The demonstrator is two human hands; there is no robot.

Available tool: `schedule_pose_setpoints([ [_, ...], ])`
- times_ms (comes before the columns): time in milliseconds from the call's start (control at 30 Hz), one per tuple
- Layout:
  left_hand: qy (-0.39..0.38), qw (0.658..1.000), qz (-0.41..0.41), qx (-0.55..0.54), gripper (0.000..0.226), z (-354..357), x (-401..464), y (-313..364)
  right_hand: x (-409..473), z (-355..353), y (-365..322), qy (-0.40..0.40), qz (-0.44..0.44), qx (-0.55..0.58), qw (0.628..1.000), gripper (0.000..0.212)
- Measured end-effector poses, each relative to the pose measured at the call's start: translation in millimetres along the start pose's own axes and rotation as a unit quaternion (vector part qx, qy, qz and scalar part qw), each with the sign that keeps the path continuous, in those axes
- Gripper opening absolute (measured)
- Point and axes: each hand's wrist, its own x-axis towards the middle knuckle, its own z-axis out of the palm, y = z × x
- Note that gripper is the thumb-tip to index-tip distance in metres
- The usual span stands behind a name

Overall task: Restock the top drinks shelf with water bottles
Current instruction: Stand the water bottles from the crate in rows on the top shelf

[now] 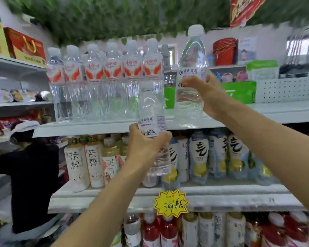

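My right hand (206, 93) grips a clear water bottle (192, 68) with a white cap around its middle; the bottle's base stands on or just above the top shelf (96, 128), right of the row. My left hand (146, 141) grips a second clear water bottle (152, 111) at its middle, held upright in front of the shelf's edge, lower than the first. A row of several water bottles with red-and-white labels (103, 81) fills the left part of the top shelf.
Tea bottles (89, 161) and blue-labelled drinks (219, 155) fill the shelf below, with a yellow price tag (170, 202) on its edge. Red-capped drinks stand lower down. A person in dark clothes (30, 175) crouches at the left. A green bag (239, 91) and red buckets (223, 50) sit behind.
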Motion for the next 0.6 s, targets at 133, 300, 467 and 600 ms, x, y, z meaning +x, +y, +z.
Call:
schedule_pose_setpoints([
  [133,0.01,1.0,0.019,0.003,0.073,6.1,23.3,14.0,49.2,-1.9,4.5,0.005,-0.002,-0.044,0.999,0.096],
  [300,0.03,0.999,0.016,-0.009,0.064,15.5,44.4,17.5,79.9,-9.6,40.0,-0.018,0.045,-0.07,0.996,0.086],
  [467,0.034,0.999,0.009,0.007,0.078,17.2,55.0,23.3,90.9,-17.5,50.4,-0.065,0.065,-0.085,0.992,0.056],
  [600,0.034,0.999,0.004,0.015,0.075,15.1,54.8,25.9,76.1,-13.6,58.4,-0.03,0.059,-0.224,0.972,0.091],
])
